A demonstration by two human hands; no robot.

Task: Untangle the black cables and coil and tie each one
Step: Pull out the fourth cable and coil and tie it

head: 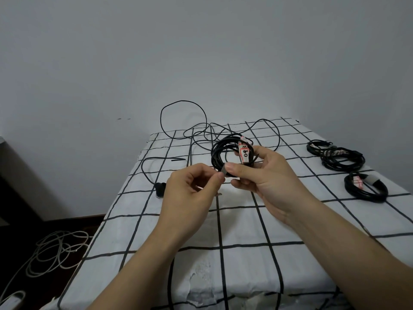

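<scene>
The right hand point(266, 177) is gripping a black coil point(218, 153) above the worktop point(241, 229), thumb pressing on its grey tie point(223, 171). The left hand point(187, 191) is pinching the tie's end. Loose cables point(210, 128) are lying beyond the hands, and tied coils point(342, 162) are lying to their right.
</scene>
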